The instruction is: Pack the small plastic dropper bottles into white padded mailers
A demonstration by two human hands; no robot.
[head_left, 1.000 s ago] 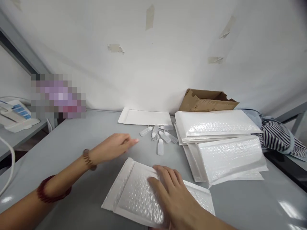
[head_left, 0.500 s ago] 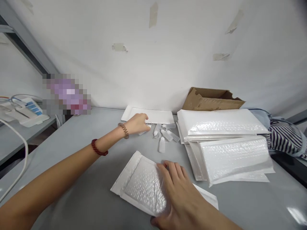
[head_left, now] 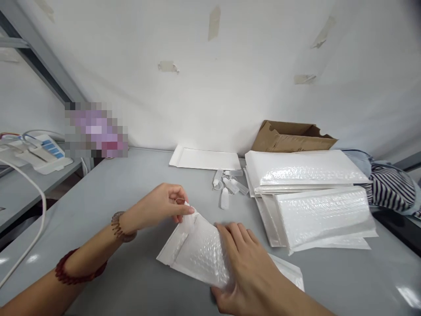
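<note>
My left hand [head_left: 167, 204] is at the far left corner of a white bubble mailer [head_left: 200, 250], its thumb and fingers pinched on a small white tag-like piece [head_left: 186, 203] with a thin loop. Most of that piece is hidden by my fingers and the mailer's edge. My right hand [head_left: 243, 263] grips the mailer around its middle, fingers on top and thumb at the near side. Beyond the mailer lies a loose group of several small translucent tag-like pieces [head_left: 230, 185] with thin loops.
A flat white mailer [head_left: 207, 159] lies by the wall. At right, several bubble mailers [head_left: 322, 215] are piled before an open cardboard box [head_left: 296, 136]. Striped cloth [head_left: 393, 186] lies beyond them. A white power strip [head_left: 46, 153] and cable [head_left: 41, 219] are at left.
My left hand has come back from the group of small pieces to the mailer's corner, carrying one of them. My right hand has stayed on the mailer.
</note>
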